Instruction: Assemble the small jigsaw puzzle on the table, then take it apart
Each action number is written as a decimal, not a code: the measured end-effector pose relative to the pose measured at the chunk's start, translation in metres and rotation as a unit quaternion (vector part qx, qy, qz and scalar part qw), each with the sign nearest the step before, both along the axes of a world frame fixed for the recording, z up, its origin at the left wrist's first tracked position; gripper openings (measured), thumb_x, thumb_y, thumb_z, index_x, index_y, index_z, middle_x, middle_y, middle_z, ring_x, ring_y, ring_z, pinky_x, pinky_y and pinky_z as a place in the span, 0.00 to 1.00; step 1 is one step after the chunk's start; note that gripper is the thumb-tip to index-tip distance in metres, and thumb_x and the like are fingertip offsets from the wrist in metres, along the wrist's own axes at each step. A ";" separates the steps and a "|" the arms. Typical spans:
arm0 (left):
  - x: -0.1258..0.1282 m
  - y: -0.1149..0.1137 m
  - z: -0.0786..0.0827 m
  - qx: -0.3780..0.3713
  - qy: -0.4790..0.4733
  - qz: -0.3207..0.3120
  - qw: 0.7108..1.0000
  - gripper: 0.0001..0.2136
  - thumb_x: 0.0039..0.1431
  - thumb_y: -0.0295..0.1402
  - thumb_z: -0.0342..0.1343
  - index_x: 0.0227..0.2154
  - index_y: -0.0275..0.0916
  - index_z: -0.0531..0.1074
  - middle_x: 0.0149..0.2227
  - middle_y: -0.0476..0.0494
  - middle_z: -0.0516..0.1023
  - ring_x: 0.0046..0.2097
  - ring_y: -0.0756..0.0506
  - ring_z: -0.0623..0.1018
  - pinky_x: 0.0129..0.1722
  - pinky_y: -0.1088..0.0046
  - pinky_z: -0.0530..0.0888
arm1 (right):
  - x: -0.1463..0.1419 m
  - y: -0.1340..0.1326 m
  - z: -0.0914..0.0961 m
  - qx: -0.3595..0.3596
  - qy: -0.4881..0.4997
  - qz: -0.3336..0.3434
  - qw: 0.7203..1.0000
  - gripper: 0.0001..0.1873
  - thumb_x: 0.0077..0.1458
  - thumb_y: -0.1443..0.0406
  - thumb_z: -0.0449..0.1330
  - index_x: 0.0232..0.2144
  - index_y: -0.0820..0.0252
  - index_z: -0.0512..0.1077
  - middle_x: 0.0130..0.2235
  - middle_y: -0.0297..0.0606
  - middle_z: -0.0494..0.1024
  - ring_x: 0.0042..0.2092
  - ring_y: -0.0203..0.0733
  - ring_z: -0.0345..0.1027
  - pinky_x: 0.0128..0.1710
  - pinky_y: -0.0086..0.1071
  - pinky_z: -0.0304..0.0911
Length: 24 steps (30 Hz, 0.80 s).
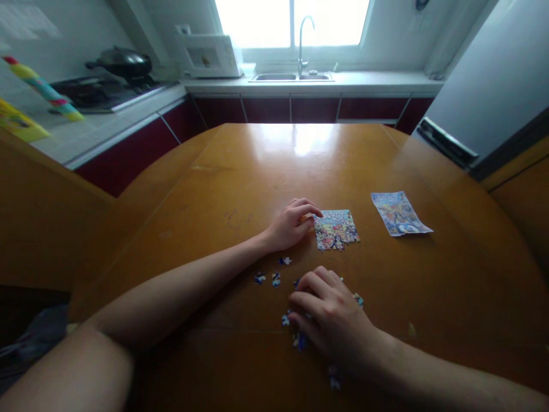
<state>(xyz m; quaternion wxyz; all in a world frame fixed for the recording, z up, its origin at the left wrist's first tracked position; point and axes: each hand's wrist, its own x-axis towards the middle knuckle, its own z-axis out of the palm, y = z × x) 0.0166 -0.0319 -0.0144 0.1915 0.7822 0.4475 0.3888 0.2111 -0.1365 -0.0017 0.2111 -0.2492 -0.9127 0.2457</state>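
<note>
A partly built jigsaw puzzle (337,229) lies on the round wooden table (240,189). My left hand (290,224) rests at the puzzle's left edge, fingers curled against it. My right hand (330,317) lies nearer to me, palm down, fingers bent over a scatter of loose puzzle pieces (274,278). Whether it grips a piece is hidden. A printed picture sheet (400,213) lies to the right of the puzzle.
A kitchen counter with a sink and tap (300,51) runs under the window behind the table. A wok on a stove (122,64) stands at the back left, a white appliance (212,55) beside it. A fridge (493,86) stands at the right.
</note>
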 end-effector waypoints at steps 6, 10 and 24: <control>-0.003 0.007 -0.005 -0.049 -0.099 0.028 0.993 0.10 0.61 0.23 0.51 0.38 0.37 0.77 0.39 0.43 0.75 0.39 0.48 0.75 0.37 0.72 0.74 | -0.002 0.017 0.009 0.002 0.029 -0.057 0.998 0.05 0.61 0.69 0.59 0.37 0.60 0.76 0.39 0.40 0.73 0.43 0.45 0.61 0.46 0.41 0.62; -0.005 0.009 -0.007 -0.058 -0.136 0.039 0.988 0.09 0.60 0.23 0.51 0.37 0.36 0.77 0.39 0.43 0.75 0.38 0.48 0.75 0.38 0.72 0.75 | -0.027 0.019 0.015 0.030 -0.019 -0.035 0.999 0.03 0.60 0.66 0.61 0.35 0.59 0.75 0.40 0.40 0.73 0.44 0.46 0.61 0.47 0.41 0.62; -0.004 0.010 -0.006 -0.059 -0.154 0.041 0.985 0.09 0.58 0.24 0.51 0.35 0.36 0.77 0.37 0.44 0.75 0.37 0.49 0.75 0.36 0.73 0.75 | -0.081 0.017 0.007 0.076 -0.100 -0.021 0.992 0.05 0.58 0.65 0.60 0.34 0.61 0.74 0.41 0.43 0.72 0.45 0.49 0.60 0.44 0.41 0.62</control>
